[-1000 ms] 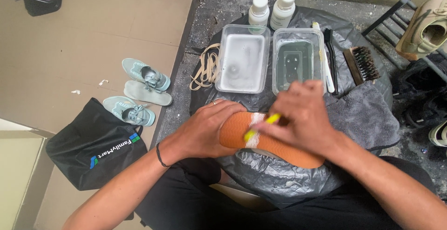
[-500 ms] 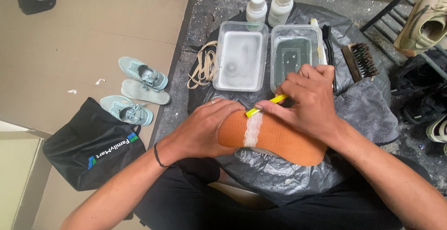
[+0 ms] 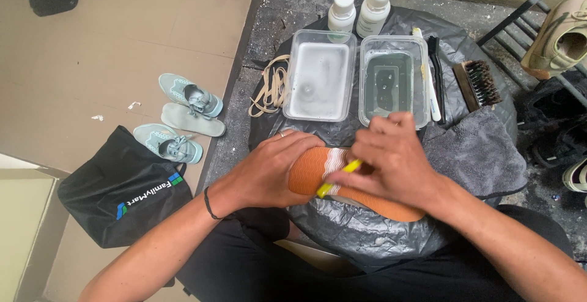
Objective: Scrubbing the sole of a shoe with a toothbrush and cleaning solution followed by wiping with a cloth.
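Observation:
An orange shoe sole (image 3: 312, 170) lies sole-up across the black plastic sheet (image 3: 367, 231) over my lap. My left hand (image 3: 269, 170) grips its left end, fingers wrapped over the top. My right hand (image 3: 391, 161) holds a small yellow-handled brush (image 3: 336, 176) against the sole, where a strip of white foam sits. Two clear plastic tubs stand just beyond: the left tub (image 3: 318, 75) holds cloudy soapy water, the right tub (image 3: 391, 78) clearer water.
Two white bottles (image 3: 358, 11) stand behind the tubs. Beige laces (image 3: 269, 91) lie left of them. A wooden brush (image 3: 477, 85), a slim black brush (image 3: 435, 69) and a grey towel (image 3: 477, 152) lie right. Pale green shoes (image 3: 183, 94) and a black bag (image 3: 122, 192) are on the floor.
My right hand went up toward the clear-water tub with the brush, then came back down onto the sole. The left hand has kept its hold.

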